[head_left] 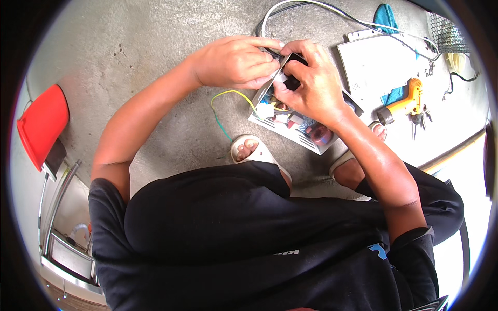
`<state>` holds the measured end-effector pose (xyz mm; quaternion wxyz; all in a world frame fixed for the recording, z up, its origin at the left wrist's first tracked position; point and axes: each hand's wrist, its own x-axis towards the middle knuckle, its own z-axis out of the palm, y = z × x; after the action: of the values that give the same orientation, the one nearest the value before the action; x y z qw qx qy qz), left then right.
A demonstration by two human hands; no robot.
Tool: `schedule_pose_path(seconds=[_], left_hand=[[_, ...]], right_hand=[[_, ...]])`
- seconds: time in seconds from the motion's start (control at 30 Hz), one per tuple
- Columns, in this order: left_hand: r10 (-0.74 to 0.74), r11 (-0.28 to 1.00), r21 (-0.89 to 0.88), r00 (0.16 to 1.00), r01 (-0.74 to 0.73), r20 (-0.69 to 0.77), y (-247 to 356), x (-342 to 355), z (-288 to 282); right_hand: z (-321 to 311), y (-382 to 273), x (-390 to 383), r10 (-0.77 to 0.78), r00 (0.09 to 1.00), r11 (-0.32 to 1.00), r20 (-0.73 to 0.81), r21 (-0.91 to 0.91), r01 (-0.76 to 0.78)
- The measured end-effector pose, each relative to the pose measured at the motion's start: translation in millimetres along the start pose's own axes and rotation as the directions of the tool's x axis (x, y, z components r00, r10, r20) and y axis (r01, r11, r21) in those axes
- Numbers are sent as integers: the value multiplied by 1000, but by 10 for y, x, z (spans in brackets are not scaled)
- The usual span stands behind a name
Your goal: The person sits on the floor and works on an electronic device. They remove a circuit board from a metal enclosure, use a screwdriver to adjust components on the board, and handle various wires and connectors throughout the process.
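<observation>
An open metal-cased electronic unit (311, 139), with slotted side, coils and coloured parts inside, lies tilted diagonally on the floor between my feet. My left hand (233, 65) is at its upper end, index finger stretched along the top and other fingers curled at a dark cable; what they grip is hidden. My right hand (311, 85) reaches over the case, fingers bent and pinched at the inner top corner on something I cannot make out. A yellow-green wire (224, 127) loops out leftward. White and dark cables (293, 4) arch away from the top.
A white metal cover (371, 62) on a teal cloth (385, 15), a yellow power drill (402, 108), small screws and a wire mesh (448, 31) lie right. A red chair (44, 119) with metal frame stands left. My sandalled feet (249, 150) are below the unit.
</observation>
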<state>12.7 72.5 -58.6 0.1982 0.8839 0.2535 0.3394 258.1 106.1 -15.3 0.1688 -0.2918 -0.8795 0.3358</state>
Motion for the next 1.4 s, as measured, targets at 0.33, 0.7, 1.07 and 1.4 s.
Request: schedule_pose_path(seconds=[0.33,0.7,1.07,1.4], left_hand=[[-16,1000,-9,1000,15,-20,11,12,-3],[6,997,-81,996,1,85,28,55,-114],[-435,889,-90,890,448,136,445,19,-211],[-846,427,-330,501,842,183,983,113,32]], right_hand=[[20,18,24,1,1000,1000,-12,18,-1],[-2,27,30,-22,1000,999,17,25,22],[-9,34,36,-22,998,1000,61,-18,23],[-21,17,50,-24,993,999,115,-45,29]])
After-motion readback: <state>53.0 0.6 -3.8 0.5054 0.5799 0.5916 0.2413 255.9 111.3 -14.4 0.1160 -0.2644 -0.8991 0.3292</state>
